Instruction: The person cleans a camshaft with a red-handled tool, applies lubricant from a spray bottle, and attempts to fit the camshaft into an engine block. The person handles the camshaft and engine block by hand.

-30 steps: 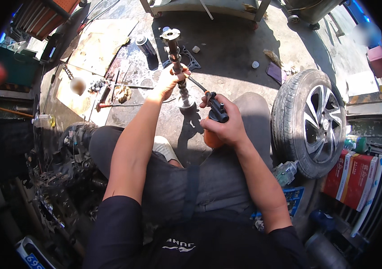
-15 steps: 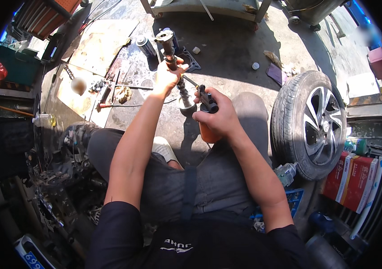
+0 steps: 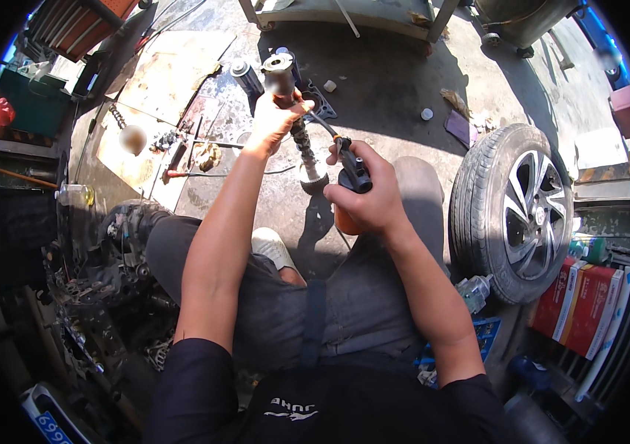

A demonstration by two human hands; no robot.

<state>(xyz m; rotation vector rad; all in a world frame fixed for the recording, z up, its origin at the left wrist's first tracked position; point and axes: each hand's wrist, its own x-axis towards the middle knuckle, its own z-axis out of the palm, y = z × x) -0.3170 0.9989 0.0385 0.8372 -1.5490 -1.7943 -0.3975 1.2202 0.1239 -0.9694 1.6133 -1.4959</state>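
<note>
My left hand [image 3: 274, 122] is closed around the upper part of a metal camshaft [image 3: 304, 144], just below its round, hollow top end. The shaft hangs at a slant, with a toothed gear [image 3: 313, 183] at its lower end near the floor. In my right hand [image 3: 374, 186] is a black spray gun [image 3: 355, 174] with an orange cup [image 3: 346, 222] under it, my fingers wrapped round its body. Its thin bent nozzle [image 3: 322, 124] points up and left, its tip close to the shaft beside my left hand.
Spray cans [image 3: 244, 78] and a metal flange plate [image 3: 321, 102] stand beyond my left hand. Stained cardboard [image 3: 170, 78] with tools and parts lies to the left. A wheel [image 3: 511, 211] stands at the right above red boxes [image 3: 580, 307]. Greasy machinery [image 3: 100, 274] sits by my left knee.
The shaft's top end has tipped toward me and shifted slightly right. My right hand and the spray gun have turned a little, with the nozzle now plainer beside the shaft.
</note>
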